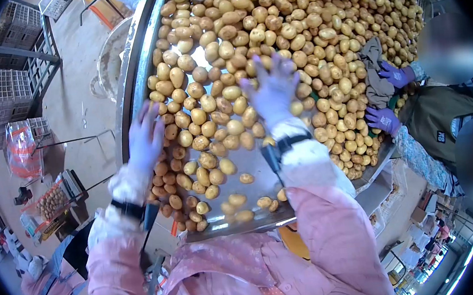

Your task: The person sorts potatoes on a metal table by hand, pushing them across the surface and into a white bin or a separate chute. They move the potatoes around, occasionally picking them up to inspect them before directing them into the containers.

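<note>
Many yellow-brown potatoes [205,113] cover a metal sorting table [252,188], heaped more densely toward the back and right. My left hand [145,136], in a purple glove, is at the table's left rim beside the potatoes, fingers stretched out and holding nothing. Farther right, my right hand [273,90], gloved the same way, reaches over the potatoes with its fingers spread. Whether its fingertips touch the potatoes beneath is hard to see. Bare metal shows between the loose potatoes near me, and a few there look smeared by motion.
Across the right side, a co-worker's purple-gloved hands [383,119] are at the potatoes beside a grey cloth [376,77]. Stacked crates [0,88], a large round tub [117,56] and a mesh bag of potatoes [53,202] stand on the floor at left. Another person [53,279] is at lower left.
</note>
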Available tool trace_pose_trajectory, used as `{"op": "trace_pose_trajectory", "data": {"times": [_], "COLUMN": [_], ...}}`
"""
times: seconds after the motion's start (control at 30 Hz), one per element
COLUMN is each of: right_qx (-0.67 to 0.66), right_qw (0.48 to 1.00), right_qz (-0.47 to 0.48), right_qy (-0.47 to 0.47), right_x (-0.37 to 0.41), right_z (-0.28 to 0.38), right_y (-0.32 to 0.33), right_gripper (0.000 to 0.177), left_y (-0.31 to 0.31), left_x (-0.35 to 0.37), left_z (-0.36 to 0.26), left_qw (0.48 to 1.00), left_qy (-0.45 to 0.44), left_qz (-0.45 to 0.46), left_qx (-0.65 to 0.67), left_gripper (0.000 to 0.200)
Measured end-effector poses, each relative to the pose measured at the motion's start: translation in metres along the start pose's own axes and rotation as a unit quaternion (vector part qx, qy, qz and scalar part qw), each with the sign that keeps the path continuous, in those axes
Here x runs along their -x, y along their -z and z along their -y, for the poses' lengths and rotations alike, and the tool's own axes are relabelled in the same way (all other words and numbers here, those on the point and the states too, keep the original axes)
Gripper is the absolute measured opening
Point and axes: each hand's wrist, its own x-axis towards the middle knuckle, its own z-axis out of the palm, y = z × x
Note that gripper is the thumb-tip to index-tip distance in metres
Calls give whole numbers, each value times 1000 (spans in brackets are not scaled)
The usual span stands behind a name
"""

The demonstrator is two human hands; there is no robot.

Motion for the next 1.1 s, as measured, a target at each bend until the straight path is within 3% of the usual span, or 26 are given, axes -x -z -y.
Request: {"op": "trace_pose_trajectory", "data": {"times": [0.03, 0.07, 0.1, 0.13, 0.23, 0.3, 0.37, 0.43, 0.53, 0.63, 0.67, 0.7, 0.73, 0.77, 0.83, 0.87, 0.9, 0.93, 0.97, 1.0, 1.03, 1.07, 1.1], "right_qx": [31, 19, 8, 2, -47, -121, -58, 21, 103, 92, 95, 122, 142, 73, -69, -110, -5, -33, 31, 0, 24, -59, -98], "right_qw": [999, 997, 991, 986, 949, 910, 920, 985, 983, 966, 975, 985, 989, 997, 995, 989, 995, 996, 998, 993, 981, 972, 958], "right_qz": [-8, 50, 110, 107, 140, 233, 300, 171, 128, 228, 169, 102, 38, 1, -74, 69, 75, 72, 31, 22, 109, 109, 183], "right_qy": [31, 54, 76, 131, 277, 319, 245, -22, -88, 81, 105, 60, 11, 4, 6, -71, -67, -29, 43, 115, 159, 199, 197], "right_x": [-7, -3, 11, 39, 140, 193, 220, 235, 274, 221, 194, 154, 115, 81, 12, -9, -18, -16, -7, 16, 45, 77, 90], "right_z": [24, 49, 64, 63, 26, -35, -92, -123, -127, -161, -174, -166, -158, -143, -112, -77, -49, -31, -5, 2, 12, 8, 6], "right_y": [-12, -7, 4, 2, 0, 30, 64, 82, 68, 77, 64, 45, 25, 15, -5, 9, 6, 3, 12, 1, -2, 0, 28], "right_gripper": [70, 69, 68, 67, 62, 65, 63, 59, 59, 67, 72, 76, 81, 79, 76, 80, 81, 77, 73, 72, 70, 67, 62], "left_y": [-18, -36, -50, -68, -79, -71, -53, -34, 11, 49, 46, 48, 48, 35, -5, -27, -50, -72, -90, -99, -107, -108, -101], "left_x": [-33, -61, -79, -88, -59, -4, 58, 120, 188, 206, 217, 190, 135, 95, 23, -26, -70, -108, -136, -151, -162, -155, -141], "left_z": [2, 3, -1, -7, -59, -79, -102, -100, -89, -61, -37, -40, -46, -48, -27, -30, -24, -15, -12, -23, -38, -58, -63], "left_qw": [999, 994, 993, 994, 970, 986, 974, 945, 936, 914, 917, 929, 902, 953, 984, 997, 999, 999, 998, 997, 991, 983, 974], "left_qy": [42, 80, 99, 107, -45, -71, -60, -119, -113, -111, -134, -150, -118, -175, -84, -21, -38, -14, 10, 43, 74, 73, 3], "left_qz": [18, 35, 42, 7, 146, 141, 220, 303, 334, 390, 376, 339, 414, 246, 150, 66, -21, -14, -11, 48, 108, 144, 165], "left_qx": [29, 59, -40, -17, -191, -60, -11, -36, -10, 20, 27, -8, -19, -23, -44, 19, 14, 41, 69, 47, 26, -91, -153], "left_gripper": [41, 41, 44, 49, 53, 55, 54, 55, 51, 43, 41, 42, 44, 47, 49, 47, 47, 48, 50, 52, 55, 60, 62]}}
